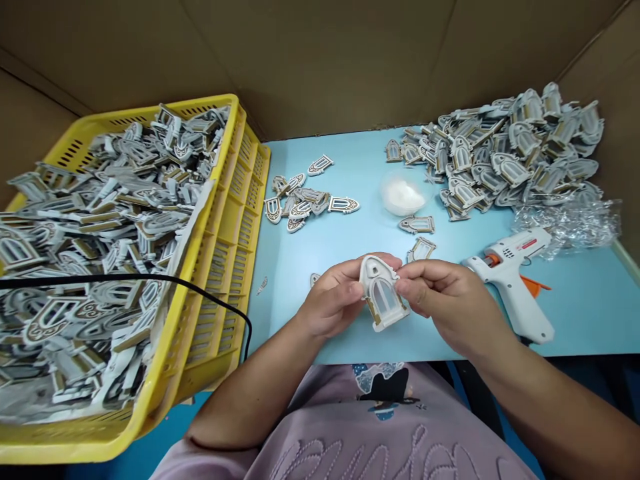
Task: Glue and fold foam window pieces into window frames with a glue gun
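Note:
Between my hands, just above the table's front part, is a small white arched window ornament (384, 299) with brownish-gold edges, its plain side facing me and its arch pointing away. My left hand (333, 300) grips its left side, the thumb lying on the front. On the right edge, my right hand (445, 300) pinches it between thumb and fingertips. Just beyond my hands lie two loose window ornaments, one nearer (421, 249) and one farther (417, 225). A white glue gun (515, 280) rests to the right of my right hand.
A yellow crate (240, 247) full of window ornaments stands left, with a black cable (200, 288) across it. Behind are a small ornament group (307, 200), a bowl of white material (404, 195), a large pile (515, 147) and crumpled clear plastic (575, 223). Cardboard walls (340, 67) enclose the table.

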`<action>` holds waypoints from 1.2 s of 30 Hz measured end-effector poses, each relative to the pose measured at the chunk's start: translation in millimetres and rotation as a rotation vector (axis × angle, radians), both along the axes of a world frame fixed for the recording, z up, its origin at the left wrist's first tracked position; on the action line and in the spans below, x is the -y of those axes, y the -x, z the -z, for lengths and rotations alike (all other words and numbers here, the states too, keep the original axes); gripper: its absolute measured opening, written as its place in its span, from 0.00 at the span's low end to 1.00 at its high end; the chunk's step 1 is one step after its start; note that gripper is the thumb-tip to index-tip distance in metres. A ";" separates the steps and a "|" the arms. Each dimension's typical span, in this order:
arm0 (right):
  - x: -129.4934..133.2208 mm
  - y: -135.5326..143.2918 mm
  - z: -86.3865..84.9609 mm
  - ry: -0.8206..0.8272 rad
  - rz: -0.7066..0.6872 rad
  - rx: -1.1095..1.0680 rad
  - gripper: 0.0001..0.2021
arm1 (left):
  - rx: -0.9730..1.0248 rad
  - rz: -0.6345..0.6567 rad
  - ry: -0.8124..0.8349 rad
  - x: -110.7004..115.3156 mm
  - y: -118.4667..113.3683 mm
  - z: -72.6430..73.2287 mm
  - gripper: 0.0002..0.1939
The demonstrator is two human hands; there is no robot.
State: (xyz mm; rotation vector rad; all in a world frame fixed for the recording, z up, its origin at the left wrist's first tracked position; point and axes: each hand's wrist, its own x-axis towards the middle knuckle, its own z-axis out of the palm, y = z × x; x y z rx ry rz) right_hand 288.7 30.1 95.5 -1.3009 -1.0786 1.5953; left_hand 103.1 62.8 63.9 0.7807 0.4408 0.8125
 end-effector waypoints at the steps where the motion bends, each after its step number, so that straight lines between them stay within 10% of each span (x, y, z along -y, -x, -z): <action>1: -0.4 1.8 -0.7 -0.025 -0.001 0.010 0.14 | -0.006 -0.002 -0.001 -0.3 -0.1 0.0 0.25; 7: 1.7 0.1 -2.0 -0.282 0.035 0.216 0.10 | -0.027 -0.052 0.068 -2.3 2.5 2.1 0.25; 15: -8.2 -39.7 0.6 -0.226 0.153 -0.412 0.08 | -0.014 -0.125 0.110 -6.4 6.2 12.9 0.24; 25: -3.2 -7.5 19.1 0.022 -0.014 -0.150 0.12 | 0.026 -0.020 0.087 -4.1 1.7 15.8 0.23; 36: -12.4 3.7 12.0 -0.160 -0.057 -0.122 0.14 | -0.018 0.038 0.105 -1.6 5.3 14.3 0.28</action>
